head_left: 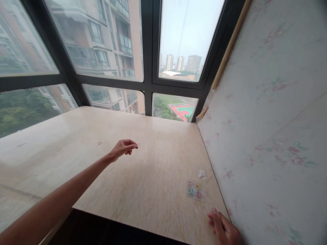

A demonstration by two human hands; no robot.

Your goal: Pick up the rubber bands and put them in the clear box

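Note:
My left hand (125, 147) reaches out over the middle of the pale tabletop (143, 177). Its thumb and forefinger pinch a small thin ring (138, 144), which looks like a little elastic band. Left of that hand, a similar reddish ring (99, 143) lies flat on the surface. At the lower right, my right hand (223, 227) is near the table's front edge, its fingers curled together with nothing visible in them. Just beyond it sits a clear compartment box (194, 189) with small coloured rings inside, in green, yellow and pink.
Beside the box lies a small white piece (201, 174). A thin line-like object (21, 144) lies at the far left. Dark-framed windows (148, 85) border the back, and a flowered wall (268, 136) rises along the right. The table's front edge drops into darkness.

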